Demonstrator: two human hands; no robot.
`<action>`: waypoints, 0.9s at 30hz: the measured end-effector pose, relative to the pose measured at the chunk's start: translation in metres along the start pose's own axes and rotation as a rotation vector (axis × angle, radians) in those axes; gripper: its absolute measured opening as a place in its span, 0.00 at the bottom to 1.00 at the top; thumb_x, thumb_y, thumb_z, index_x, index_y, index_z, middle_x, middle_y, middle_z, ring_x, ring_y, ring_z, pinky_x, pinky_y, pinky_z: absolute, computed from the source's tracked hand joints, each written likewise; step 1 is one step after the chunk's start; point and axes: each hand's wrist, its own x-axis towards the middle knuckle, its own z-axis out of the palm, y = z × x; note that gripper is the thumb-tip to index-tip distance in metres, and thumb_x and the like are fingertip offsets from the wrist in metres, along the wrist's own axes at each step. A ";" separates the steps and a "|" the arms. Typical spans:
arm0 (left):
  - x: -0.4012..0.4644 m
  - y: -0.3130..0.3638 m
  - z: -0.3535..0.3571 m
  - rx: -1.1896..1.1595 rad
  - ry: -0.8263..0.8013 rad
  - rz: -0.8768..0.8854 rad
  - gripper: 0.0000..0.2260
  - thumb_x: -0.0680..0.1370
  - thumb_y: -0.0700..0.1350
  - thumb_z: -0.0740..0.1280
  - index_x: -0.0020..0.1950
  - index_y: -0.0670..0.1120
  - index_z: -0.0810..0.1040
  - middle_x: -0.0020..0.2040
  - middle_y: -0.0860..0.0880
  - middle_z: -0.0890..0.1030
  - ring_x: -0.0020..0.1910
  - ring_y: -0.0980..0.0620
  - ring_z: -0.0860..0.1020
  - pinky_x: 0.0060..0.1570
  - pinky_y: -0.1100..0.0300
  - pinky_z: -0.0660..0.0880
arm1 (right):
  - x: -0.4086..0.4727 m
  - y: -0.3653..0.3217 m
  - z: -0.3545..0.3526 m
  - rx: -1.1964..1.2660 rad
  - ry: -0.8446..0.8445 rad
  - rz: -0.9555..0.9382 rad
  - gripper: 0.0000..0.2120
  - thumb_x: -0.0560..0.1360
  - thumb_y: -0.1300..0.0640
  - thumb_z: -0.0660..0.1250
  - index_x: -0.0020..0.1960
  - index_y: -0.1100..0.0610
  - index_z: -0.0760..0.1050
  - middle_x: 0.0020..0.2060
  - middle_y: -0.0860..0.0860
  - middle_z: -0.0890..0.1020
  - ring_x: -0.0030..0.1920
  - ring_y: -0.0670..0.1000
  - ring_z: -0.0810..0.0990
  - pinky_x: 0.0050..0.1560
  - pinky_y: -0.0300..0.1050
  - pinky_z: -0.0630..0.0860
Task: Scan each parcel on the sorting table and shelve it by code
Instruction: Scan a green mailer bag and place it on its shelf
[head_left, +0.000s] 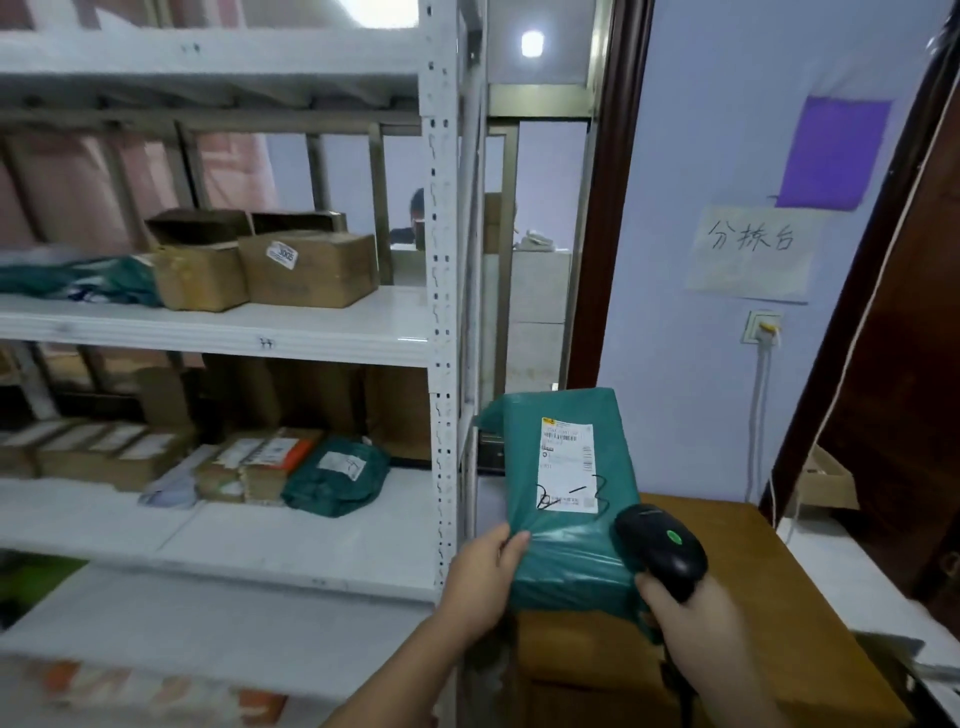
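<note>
Item, nearest: left hand, its grip clamped on the lower left edge of a green plastic mailer parcel, thumb on top, holding it raised over the near end of the brown wooden bench with its face turned up. Item: right hand, its grip wrapped round the handle of a black handheld barcode scanner, whose head lies just beside the parcel's lower right corner and points up across it. Item: white shipping label on the parcel's upper face, printed barcodes at the top, a handwritten black mark near the bottom that appears to read 2-3. Step in hand, by judgement: scanning or reading the code, shelving not yet begun. Next move likely calls for matching that code to a shelf level and carrying the parcel leftward to the white metal shelving rack. Item, further left: lower shelf holding a second green mailer and taped cardboard boxes. Item, higher and further: brown cardboard cartons. Item, far right: paper wall sign with handwritten characters, below a purple sheet.
</note>
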 end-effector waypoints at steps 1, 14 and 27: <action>-0.004 -0.002 -0.012 0.005 0.013 0.013 0.14 0.86 0.57 0.60 0.58 0.52 0.81 0.49 0.53 0.85 0.48 0.57 0.82 0.51 0.53 0.81 | -0.009 -0.006 0.008 0.005 0.014 -0.007 0.06 0.74 0.58 0.72 0.41 0.60 0.81 0.33 0.59 0.83 0.36 0.57 0.82 0.37 0.46 0.74; -0.052 -0.032 -0.200 0.016 0.184 0.123 0.12 0.85 0.58 0.62 0.46 0.56 0.77 0.39 0.54 0.83 0.39 0.55 0.80 0.45 0.50 0.78 | -0.111 -0.105 0.136 0.113 0.081 -0.274 0.10 0.73 0.60 0.73 0.54 0.57 0.79 0.41 0.52 0.82 0.41 0.46 0.78 0.35 0.38 0.68; 0.009 -0.032 -0.337 0.005 0.437 0.230 0.17 0.83 0.64 0.60 0.51 0.53 0.80 0.42 0.50 0.85 0.42 0.49 0.83 0.45 0.41 0.80 | -0.081 -0.228 0.215 0.243 0.001 -0.559 0.14 0.73 0.61 0.73 0.46 0.42 0.75 0.40 0.44 0.82 0.42 0.42 0.79 0.38 0.38 0.72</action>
